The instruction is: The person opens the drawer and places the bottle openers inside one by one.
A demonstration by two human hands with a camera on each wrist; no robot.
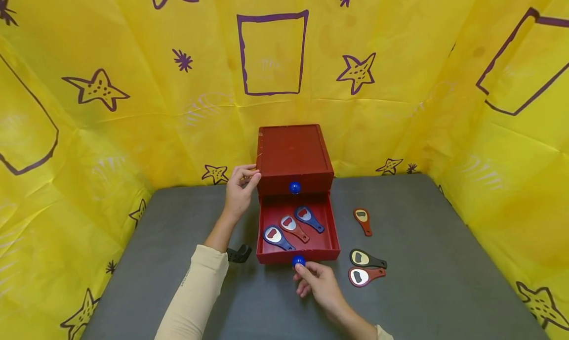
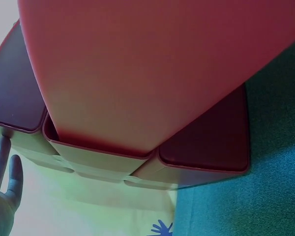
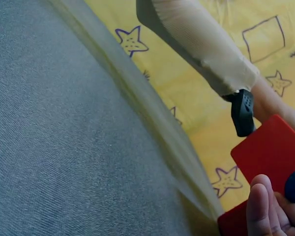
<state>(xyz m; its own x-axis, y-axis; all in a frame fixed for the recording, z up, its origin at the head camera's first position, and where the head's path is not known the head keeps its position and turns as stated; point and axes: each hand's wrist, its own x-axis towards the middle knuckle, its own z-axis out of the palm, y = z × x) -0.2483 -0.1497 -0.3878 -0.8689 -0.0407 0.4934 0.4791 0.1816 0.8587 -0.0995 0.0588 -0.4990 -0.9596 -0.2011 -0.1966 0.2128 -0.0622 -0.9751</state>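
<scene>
A red two-drawer cabinet (image 1: 293, 149) stands against the back cloth, its lower drawer (image 1: 326, 255) pulled out. Inside that drawer lie three bottle openers: a blue one (image 1: 276, 236), a red one (image 1: 295, 228) and another blue one (image 1: 309, 218). My right hand (image 1: 323, 286) pinches the blue knob (image 1: 299, 261) on the drawer front; in the right wrist view its fingers (image 3: 259, 206) are beside that knob. At the cabinet's upper left side is my left hand (image 1: 240, 191), its fingers touching the edge. The left wrist view shows these fingers (image 2: 1, 160) extended.
Right of the drawer, a red bottle opener (image 1: 363, 222) lies alone on the grey table (image 1: 426, 280). Closer to me, a black opener (image 1: 368, 259) and a red opener (image 1: 366, 276) lie side by side. Yellow cloth (image 1: 213, 122) with purple drawings encloses the back and sides.
</scene>
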